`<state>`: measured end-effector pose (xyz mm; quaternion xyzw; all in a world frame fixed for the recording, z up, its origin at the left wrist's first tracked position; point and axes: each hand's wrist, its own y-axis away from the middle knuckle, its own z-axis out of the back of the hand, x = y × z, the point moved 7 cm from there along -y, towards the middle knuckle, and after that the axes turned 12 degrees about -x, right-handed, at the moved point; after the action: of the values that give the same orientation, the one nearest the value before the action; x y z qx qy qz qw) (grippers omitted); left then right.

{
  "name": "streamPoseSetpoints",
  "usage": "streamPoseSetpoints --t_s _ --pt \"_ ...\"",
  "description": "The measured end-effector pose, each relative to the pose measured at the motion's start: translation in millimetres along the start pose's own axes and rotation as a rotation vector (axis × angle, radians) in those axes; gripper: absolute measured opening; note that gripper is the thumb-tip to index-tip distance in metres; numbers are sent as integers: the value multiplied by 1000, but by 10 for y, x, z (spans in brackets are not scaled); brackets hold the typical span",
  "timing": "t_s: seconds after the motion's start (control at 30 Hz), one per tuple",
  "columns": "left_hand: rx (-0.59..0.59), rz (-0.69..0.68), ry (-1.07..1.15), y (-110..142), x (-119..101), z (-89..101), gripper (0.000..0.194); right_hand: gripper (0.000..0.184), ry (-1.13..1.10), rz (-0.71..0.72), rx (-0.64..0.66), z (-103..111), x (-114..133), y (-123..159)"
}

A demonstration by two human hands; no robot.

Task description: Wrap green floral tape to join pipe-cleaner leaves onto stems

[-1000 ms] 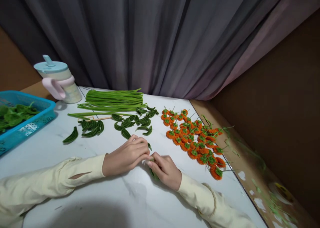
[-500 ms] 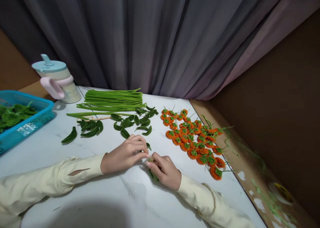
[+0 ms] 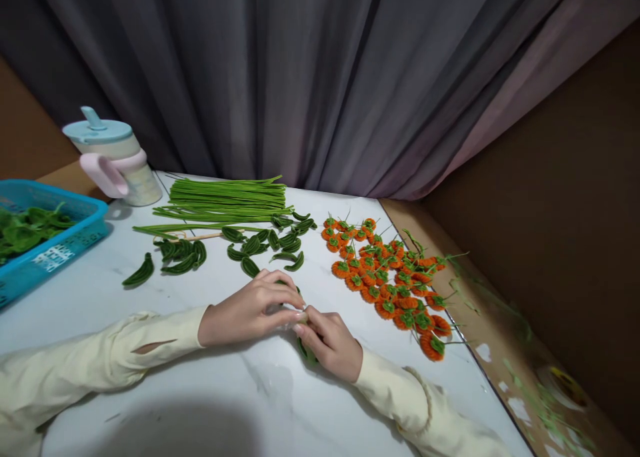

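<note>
My right hand (image 3: 333,340) is closed in a pinch on a dark green fuzzy leaf (image 3: 306,353), part of which shows below the fingers. Against its fingertips, my left hand (image 3: 253,309) also pinches, with thumb and forefinger at a small pale bit whose kind I cannot make out. Beyond my left hand lie several curved dark green leaves (image 3: 253,245) that look made of chenille stems. Another group of such leaves (image 3: 183,253) sits farther left, with a single leaf (image 3: 140,270) beside it.
Bright green chenille stems (image 3: 227,197) lie at the back of the white table (image 3: 210,403). Rows of orange chenille persimmon shapes (image 3: 385,270) cover the right side. A blue basket (image 3: 90,223) with green leaves and a lidded cup (image 3: 117,157) stand left. Tape (image 3: 565,385) lies at right.
My left fingertips have shifted slightly right, closer against the right fingertips. My right hand stays nearly where it was, and the things on the table have not moved.
</note>
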<state>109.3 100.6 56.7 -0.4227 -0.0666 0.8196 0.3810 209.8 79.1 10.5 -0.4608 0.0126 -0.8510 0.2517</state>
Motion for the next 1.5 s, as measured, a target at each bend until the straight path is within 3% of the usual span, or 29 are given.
streamPoseSetpoints --t_s 0.2,0.4,0.57,0.73,0.87,1.03,1.17,1.3,1.4,1.5 --pt "-27 -69 -97 43 -117 14 26 25 9 -18 -4 -3 -4 1" --pt "-50 -17 -101 53 -97 -20 27 26 16 38 -11 -5 29 -2" --pt "-94 -105 -153 54 -114 7 27 31 7 64 19 -19 47 0" --pt "-121 -182 -174 4 -174 84 28 36 5 40 27 -38 -3 11" --pt "-150 -182 -199 11 -169 259 38 39 47 132 15 -32 41 12" --pt "-230 -122 -409 367 31 648 44 30 14 211 -9 24 120 -2" --pt "-366 -31 -730 858 256 1037 46 25 -16 160 -9 52 113 -70" --pt "-443 73 -881 1265 361 1264 52 27 43 125 32 21 139 -130" --pt "-452 221 -901 1411 434 1341 53 27 119 135 101 -58 175 -110" --pt "-447 467 -777 1408 568 1423 51 25 128 171 114 -127 199 -70"
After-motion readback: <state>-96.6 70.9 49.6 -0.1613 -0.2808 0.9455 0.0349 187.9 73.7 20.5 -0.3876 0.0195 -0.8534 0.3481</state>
